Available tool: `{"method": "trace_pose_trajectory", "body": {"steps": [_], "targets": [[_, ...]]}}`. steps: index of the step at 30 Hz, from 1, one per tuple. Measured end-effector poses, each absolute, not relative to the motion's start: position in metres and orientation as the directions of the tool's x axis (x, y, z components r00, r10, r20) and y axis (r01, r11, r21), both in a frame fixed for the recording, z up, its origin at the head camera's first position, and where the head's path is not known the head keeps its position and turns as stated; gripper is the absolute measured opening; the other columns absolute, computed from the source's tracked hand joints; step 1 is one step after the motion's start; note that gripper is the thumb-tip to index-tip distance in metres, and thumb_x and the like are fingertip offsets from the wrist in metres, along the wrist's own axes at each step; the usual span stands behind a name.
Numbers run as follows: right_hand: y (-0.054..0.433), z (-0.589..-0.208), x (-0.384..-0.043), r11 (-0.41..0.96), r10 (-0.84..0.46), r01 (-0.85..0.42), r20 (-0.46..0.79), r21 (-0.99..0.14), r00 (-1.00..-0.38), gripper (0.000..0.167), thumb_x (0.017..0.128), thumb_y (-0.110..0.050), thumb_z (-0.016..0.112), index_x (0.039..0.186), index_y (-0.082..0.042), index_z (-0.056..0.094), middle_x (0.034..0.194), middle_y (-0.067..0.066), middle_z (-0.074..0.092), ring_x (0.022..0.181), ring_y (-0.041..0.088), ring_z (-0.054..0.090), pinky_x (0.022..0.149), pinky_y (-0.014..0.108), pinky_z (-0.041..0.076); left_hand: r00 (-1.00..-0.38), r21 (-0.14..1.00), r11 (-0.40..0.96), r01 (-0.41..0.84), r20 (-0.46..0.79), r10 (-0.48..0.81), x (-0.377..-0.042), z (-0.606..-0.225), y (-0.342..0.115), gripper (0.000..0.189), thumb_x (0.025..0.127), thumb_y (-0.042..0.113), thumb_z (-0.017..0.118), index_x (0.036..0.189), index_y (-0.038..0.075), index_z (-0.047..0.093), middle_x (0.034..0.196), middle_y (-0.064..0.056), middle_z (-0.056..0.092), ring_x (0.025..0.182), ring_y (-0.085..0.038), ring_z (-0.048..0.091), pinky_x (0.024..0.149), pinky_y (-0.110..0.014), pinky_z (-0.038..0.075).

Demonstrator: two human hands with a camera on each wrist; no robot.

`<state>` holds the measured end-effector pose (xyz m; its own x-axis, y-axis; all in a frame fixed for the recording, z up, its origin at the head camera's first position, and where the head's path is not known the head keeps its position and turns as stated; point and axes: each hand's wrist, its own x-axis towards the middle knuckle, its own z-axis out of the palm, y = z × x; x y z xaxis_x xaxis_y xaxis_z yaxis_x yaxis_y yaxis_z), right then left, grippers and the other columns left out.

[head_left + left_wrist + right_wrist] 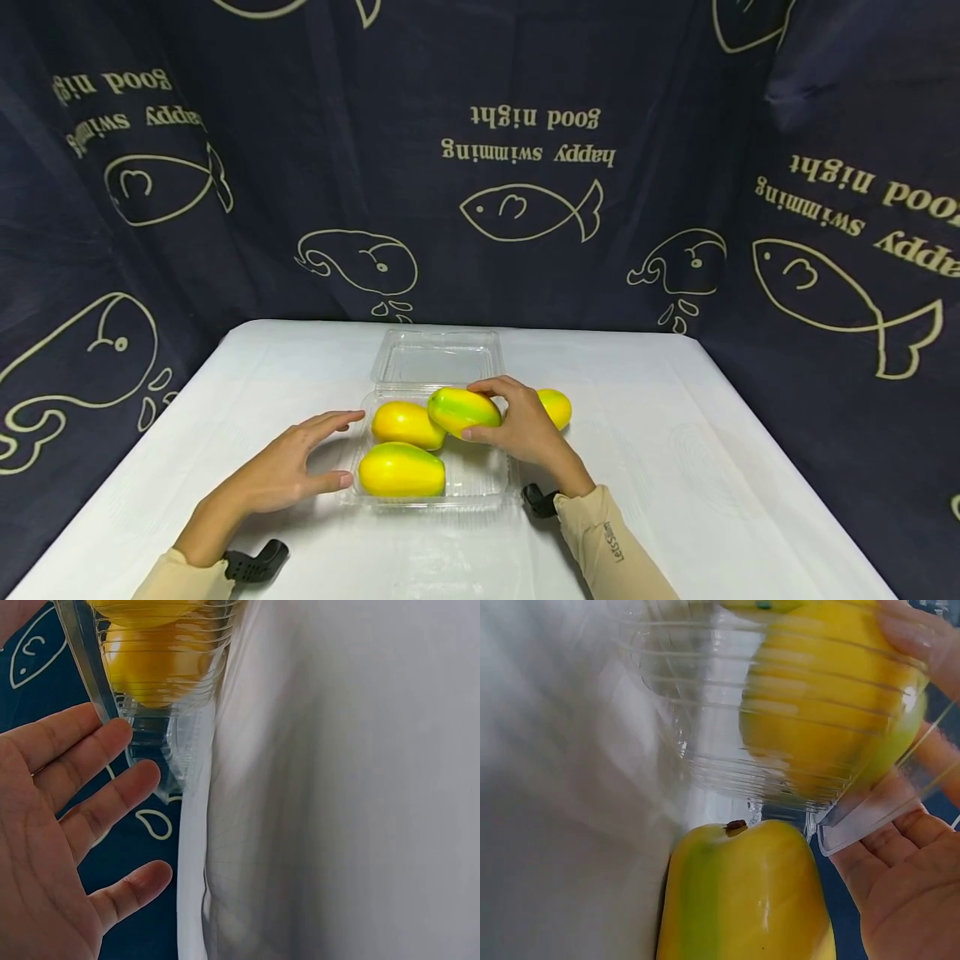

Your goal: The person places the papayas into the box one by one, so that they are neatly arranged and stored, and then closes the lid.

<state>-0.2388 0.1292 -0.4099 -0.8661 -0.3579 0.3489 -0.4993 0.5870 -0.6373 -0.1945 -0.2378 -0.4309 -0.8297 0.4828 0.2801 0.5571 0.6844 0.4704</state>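
Note:
My right hand (528, 421) grips a yellow-green papaya (459, 412) between thumb and fingers, over the back right of the clear plastic clamshell box (480, 500). Through the ribbed box wall in the right wrist view, this held papaya (817, 705) shows behind the plastic. Inside the box, on its left side, lie a rear papaya (405, 423) and a front papaya (401, 470). My left hand (288, 467) holds nothing; its fingers are spread beside the box's left wall. In the left wrist view, the left hand's fingertips (120, 735) are right at the box rim.
Another papaya (555, 408) lies on the white-covered table (712, 475) right of the box, partly behind my right hand. The box's open lid (438, 358) lies back behind it. A dark printed curtain (525, 275) stands along the table's back and sides.

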Motion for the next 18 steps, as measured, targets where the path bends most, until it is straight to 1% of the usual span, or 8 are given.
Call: {"method": "trace_pose_trajectory", "body": {"steps": [3, 8, 11, 15, 18], "targets": [[0.1289, -0.4106, -0.2389, 0.596, -0.363, -0.504, 0.350, -0.625, -0.864, 0.060, 0.071, -0.037, 0.092, 0.125, -0.026, 0.068, 0.122, -0.012, 0.066, 0.105, 0.006, 0.061, 0.077, 0.027, 0.052, -0.828, 0.468, 0.684, 0.559, 0.283, 0.484, -0.1934, -0.4308, -0.2383, 0.076, 0.085, 0.047, 0.076, 0.150, 0.023, 0.047, 0.151, -0.001, 0.050, 0.136, -0.033, 0.051, 0.103, -0.066, 0.042], [0.1295, -0.4116, -0.2390, 0.600, -0.371, -0.505, 0.343, -0.620, -0.863, 0.060, 0.073, -0.038, 0.090, 0.127, -0.024, 0.067, 0.122, -0.011, 0.066, 0.105, 0.006, 0.061, 0.078, 0.027, 0.051, -0.825, 0.466, 0.682, 0.564, 0.281, 0.490, -0.1931, -0.4302, -0.2380, 0.075, 0.086, 0.048, 0.075, 0.150, 0.021, 0.046, 0.151, -0.003, 0.051, 0.134, -0.036, 0.052, 0.102, -0.067, 0.043], [0.1295, -0.4115, -0.2391, 0.591, -0.371, -0.510, 0.350, -0.625, -0.860, 0.059, 0.074, -0.037, 0.089, 0.127, -0.023, 0.068, 0.122, -0.010, 0.066, 0.106, 0.007, 0.061, 0.081, 0.032, 0.053, -0.829, 0.469, 0.685, 0.557, 0.275, 0.486, -0.1936, -0.4306, -0.2379, 0.076, 0.085, 0.049, 0.075, 0.150, 0.022, 0.047, 0.151, -0.001, 0.051, 0.135, -0.032, 0.052, 0.103, -0.064, 0.044], [0.1292, -0.4106, -0.2388, 0.578, -0.371, -0.519, 0.363, -0.630, -0.855, 0.057, 0.074, -0.035, 0.090, 0.125, -0.022, 0.069, 0.121, -0.009, 0.067, 0.109, 0.010, 0.062, 0.087, 0.041, 0.055, -0.831, 0.468, 0.688, 0.556, 0.276, 0.483, -0.1944, -0.4308, -0.2376, 0.077, 0.084, 0.049, 0.077, 0.150, 0.023, 0.047, 0.151, 0.003, 0.050, 0.136, -0.028, 0.052, 0.105, -0.060, 0.044], [0.1291, -0.4101, -0.2385, 0.579, -0.375, -0.521, 0.362, -0.627, -0.853, 0.056, 0.074, -0.034, 0.089, 0.125, -0.021, 0.069, 0.119, -0.009, 0.067, 0.109, 0.010, 0.062, 0.089, 0.042, 0.055, -0.829, 0.463, 0.689, 0.558, 0.278, 0.484, -0.1943, -0.4309, -0.2374, 0.077, 0.083, 0.049, 0.077, 0.150, 0.023, 0.047, 0.151, 0.003, 0.050, 0.136, -0.028, 0.052, 0.105, -0.060, 0.044]]}}
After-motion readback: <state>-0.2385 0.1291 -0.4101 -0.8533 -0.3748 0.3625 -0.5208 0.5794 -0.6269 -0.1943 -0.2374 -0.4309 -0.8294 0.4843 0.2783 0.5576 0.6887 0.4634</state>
